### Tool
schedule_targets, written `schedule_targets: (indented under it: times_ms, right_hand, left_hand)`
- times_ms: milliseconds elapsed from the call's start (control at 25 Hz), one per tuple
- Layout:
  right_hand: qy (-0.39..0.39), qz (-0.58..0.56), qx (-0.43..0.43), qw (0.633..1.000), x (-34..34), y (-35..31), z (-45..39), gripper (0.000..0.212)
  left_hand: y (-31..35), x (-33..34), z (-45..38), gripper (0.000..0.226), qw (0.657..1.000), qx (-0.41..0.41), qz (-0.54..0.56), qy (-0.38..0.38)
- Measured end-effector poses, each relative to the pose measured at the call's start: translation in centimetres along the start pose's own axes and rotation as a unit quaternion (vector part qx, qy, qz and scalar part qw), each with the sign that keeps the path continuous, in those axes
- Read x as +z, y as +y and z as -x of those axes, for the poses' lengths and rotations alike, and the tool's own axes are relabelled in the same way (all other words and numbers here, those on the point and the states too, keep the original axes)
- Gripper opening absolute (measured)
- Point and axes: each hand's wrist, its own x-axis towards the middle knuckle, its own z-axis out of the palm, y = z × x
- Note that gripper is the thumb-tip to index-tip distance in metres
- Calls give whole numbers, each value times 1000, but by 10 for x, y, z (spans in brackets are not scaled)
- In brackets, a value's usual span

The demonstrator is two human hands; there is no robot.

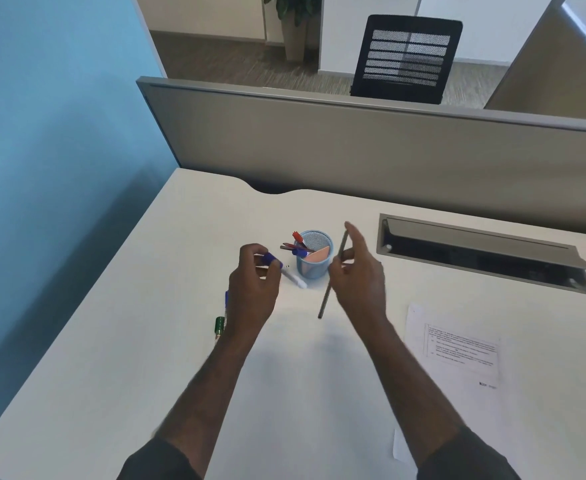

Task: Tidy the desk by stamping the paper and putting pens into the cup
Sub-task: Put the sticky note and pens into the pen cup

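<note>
Two hands work over a white bench (146,341), both closed on pens bound for the cup (314,259) between them. The paper (454,351) lies at the cup's 4 o'clock, well apart; no stamp shows. The right hand (357,275) pinches a grey pen (333,277) nearly upright, likely to drop it in end-first. The left hand (253,282), at the cup's 9 o'clock, grips a blue-capped marker (295,277). A green marker (219,325) waits at 7 o'clock.
</note>
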Motion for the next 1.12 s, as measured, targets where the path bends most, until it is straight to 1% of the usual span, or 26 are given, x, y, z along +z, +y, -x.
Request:
schedule_targets:
  times_ms: [120, 200, 360, 560, 720, 840, 920, 1040, 1120]
  right_hand:
    - [78, -33, -74, 994, -15, -8, -21, 54]
    - [115, -41, -116, 986, -18, -9, -32, 51]
    - [142, -46, -174, 973, -12, -3, -39, 48]
    - [121, -56, -185, 974, 4, 13, -32, 43]
    - [92, -35, -177, 979, 14, 24, -29, 33]
    - [68, 14, -162, 984, 18, 29, -30, 30]
    - [67, 67, -172, 981, 19, 31, -31, 30]
    - [65, 137, -194, 969, 21, 33, -34, 34]
    - [50, 155, -202, 966, 24, 37, -36, 37]
  left_hand:
    - [17, 2, -8, 19, 999, 25, 24, 23]
    - [23, 5, -13, 18, 999, 39, 16, 19]
    - [25, 18, -21, 19, 999, 43, -33, 0]
    - [16, 33, -23, 22, 994, 40, -97, -24]
    - [8, 42, -23, 20, 992, 42, -114, -33]
    - [4, 46, -23, 20, 988, 70, -134, -34]
    - [2, 49, -25, 21, 984, 80, -155, -43]
    - [-1, 56, -29, 20, 979, 71, -181, -59]
    - [-2, 60, -31, 21, 978, 59, -187, -66]
